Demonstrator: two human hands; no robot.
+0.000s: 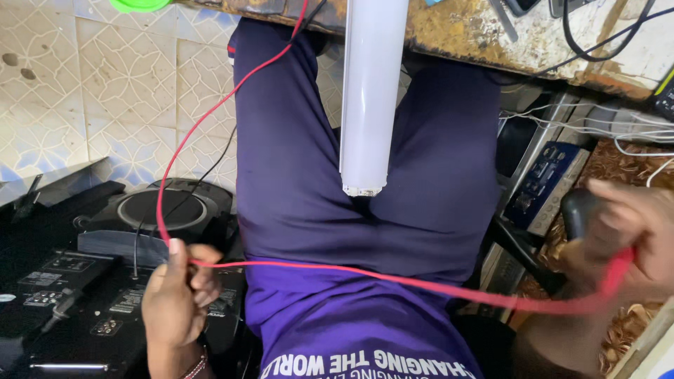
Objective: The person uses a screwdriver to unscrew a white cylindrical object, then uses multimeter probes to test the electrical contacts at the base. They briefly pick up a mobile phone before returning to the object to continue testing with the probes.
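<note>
Head view: a red wire (393,279) is held taut across the lap, just below the free end of a white tube (370,91) that juts out from the table (491,35) edge and hangs over the purple trousers (295,154). The wire appears to be stretched between the two hands so that its length can be kept straight and clear of the tube; this is a judgement from the line it draws.

The left hand (175,295) is seen left of the tube and lower, above black audio gear (84,281) on the floor. It is closed narrowly, with the wire pinched between thumb and fingers. From that pinch the wire loops upward, left of the tube, to the table edge, with a thin black wire (203,175) running beside it. The wrist is bent inward and a bracelet is seen at it.

The right hand (625,245) is right of the tube and well apart from it, blurred. It is curled shut around the wire's other end, where the red widens into what may be a sleeve or clip; which cannot be told. A dark rounded object (577,210) sits just beside the fingers; whether it is also held cannot be told.

Right of the tube, under the table, a blue board (547,182) and white cables (597,126) are stacked.
</note>
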